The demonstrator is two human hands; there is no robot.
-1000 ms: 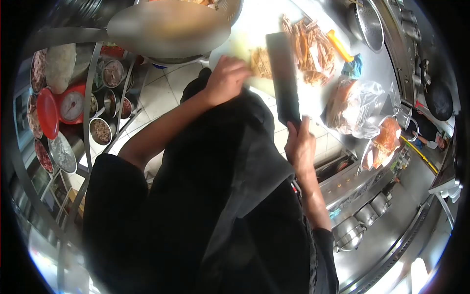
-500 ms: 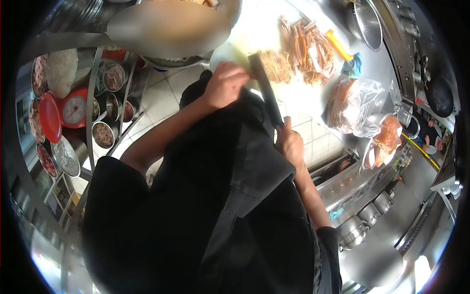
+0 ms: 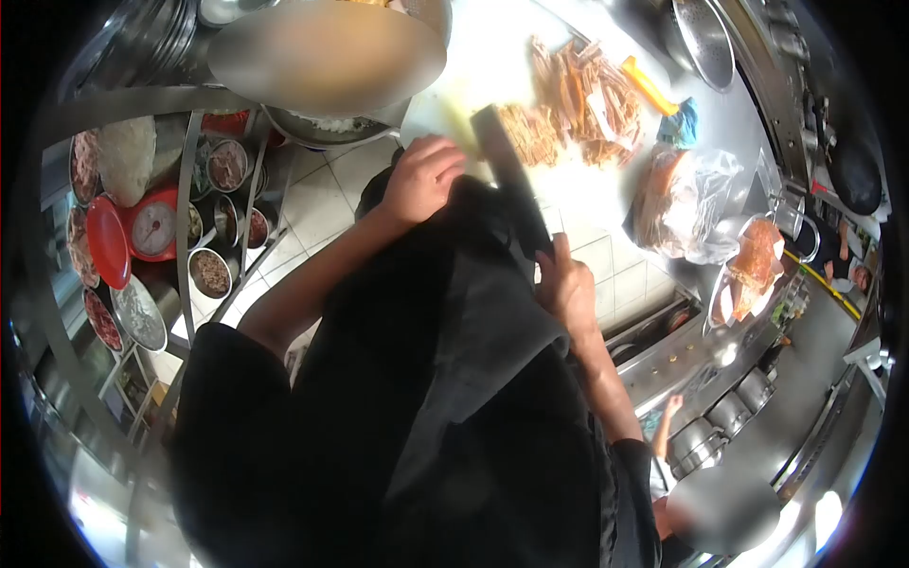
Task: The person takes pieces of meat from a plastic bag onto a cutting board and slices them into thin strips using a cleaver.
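My right hand (image 3: 570,292) is closed on the handle of a wide-bladed cleaver (image 3: 508,170), whose blade points up and left to the near edge of the white cutting board (image 3: 483,57). Left of the blade, my left hand (image 3: 423,178) has its fingers curled at the board's edge; whether they hold anything is hidden. Just right of the blade lies a patch of finely cut brown food (image 3: 530,134). Beyond it is a pile of longer brown strips (image 3: 592,99). An orange-handled tool (image 3: 650,87) rests beside the pile.
A blue cloth (image 3: 678,124) and a clear plastic bag of food (image 3: 684,204) lie to the right, near a dish with a browned piece (image 3: 755,267). Metal bowls and a red scale (image 3: 153,227) stand at left. Other people are partly visible at lower and far right.
The cleaver has swung left from over the strips to the board's near edge, beside my left hand. My left hand has shifted slightly left. A person has appeared at lower right.
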